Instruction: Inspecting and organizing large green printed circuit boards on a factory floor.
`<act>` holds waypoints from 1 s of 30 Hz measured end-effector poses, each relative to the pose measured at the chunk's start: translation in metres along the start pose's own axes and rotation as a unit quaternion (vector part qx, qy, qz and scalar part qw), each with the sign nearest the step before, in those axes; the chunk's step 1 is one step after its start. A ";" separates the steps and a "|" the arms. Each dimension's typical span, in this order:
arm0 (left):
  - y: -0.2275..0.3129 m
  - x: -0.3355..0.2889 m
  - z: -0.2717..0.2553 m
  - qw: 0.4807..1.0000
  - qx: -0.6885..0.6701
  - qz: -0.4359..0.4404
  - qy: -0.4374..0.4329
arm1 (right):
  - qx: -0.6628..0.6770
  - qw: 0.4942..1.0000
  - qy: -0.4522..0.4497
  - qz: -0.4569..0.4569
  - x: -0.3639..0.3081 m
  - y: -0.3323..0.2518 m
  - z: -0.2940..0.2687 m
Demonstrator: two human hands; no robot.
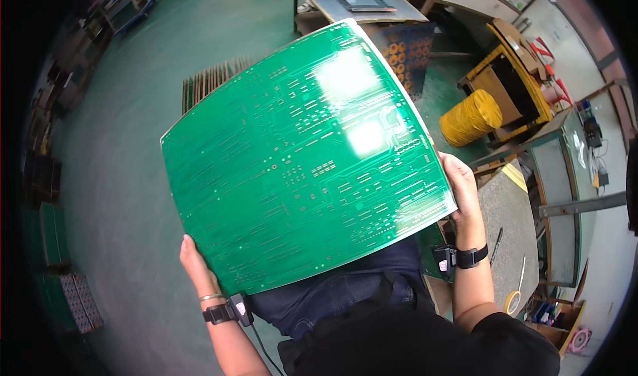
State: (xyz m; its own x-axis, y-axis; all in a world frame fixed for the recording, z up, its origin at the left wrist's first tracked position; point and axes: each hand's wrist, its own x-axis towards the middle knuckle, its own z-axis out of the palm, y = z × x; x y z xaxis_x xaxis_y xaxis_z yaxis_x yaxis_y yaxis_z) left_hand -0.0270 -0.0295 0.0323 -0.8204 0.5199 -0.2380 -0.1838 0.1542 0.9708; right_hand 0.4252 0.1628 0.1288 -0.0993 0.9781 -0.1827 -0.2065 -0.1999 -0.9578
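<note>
Holding a big green circuit board (pixel 306 160) up in front of me, both hands on it, over my lap. My left hand (pixel 196 263) grips the lower-left edge, fingers tucked behind the panel so I only see the back of the hand. My right hand (pixel 460 187) grasps the right edge near the lower corner, fingers curled round to the back side. Board is tilted, top corner away from me, copper traces facing up, two glare patches from overhead lights near the top right. Black wrist straps (pixel 222 311) on both arms, each with a small module attached.

Around it: green floor (pixel 126 143). A rack of thin panels standing on edge (pixel 212 80) sits past the board's left edge. A yellow spool (pixel 470 117) lies to the right, near a yellow frame (pixel 515 77). Grey worktop (pixel 508 223) at my right, with a roll of tape (pixel 512 301) and what looks like a pen (pixel 496 240), hard to tell at this size.
</note>
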 end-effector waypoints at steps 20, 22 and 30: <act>0.025 -0.025 0.010 0.997 -0.074 0.026 0.015 | -0.033 0.998 -0.036 0.048 -0.019 -0.014 -0.011; 0.029 -0.025 0.005 0.996 -0.062 0.054 0.030 | -0.039 0.999 -0.017 0.018 -0.013 0.000 -0.021; 0.077 -0.070 0.014 0.988 -0.084 0.131 0.021 | 0.035 0.999 -0.014 0.014 0.008 -0.006 -0.018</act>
State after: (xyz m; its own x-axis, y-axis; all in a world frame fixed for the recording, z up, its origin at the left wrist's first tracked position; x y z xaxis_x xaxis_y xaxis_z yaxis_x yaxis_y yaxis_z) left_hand 0.0237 -0.0423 0.1236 -0.8726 0.4881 0.0195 -0.0477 -0.1249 0.9910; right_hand 0.4427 0.1732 0.1294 -0.1332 0.9705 -0.2011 -0.2703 -0.2308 -0.9347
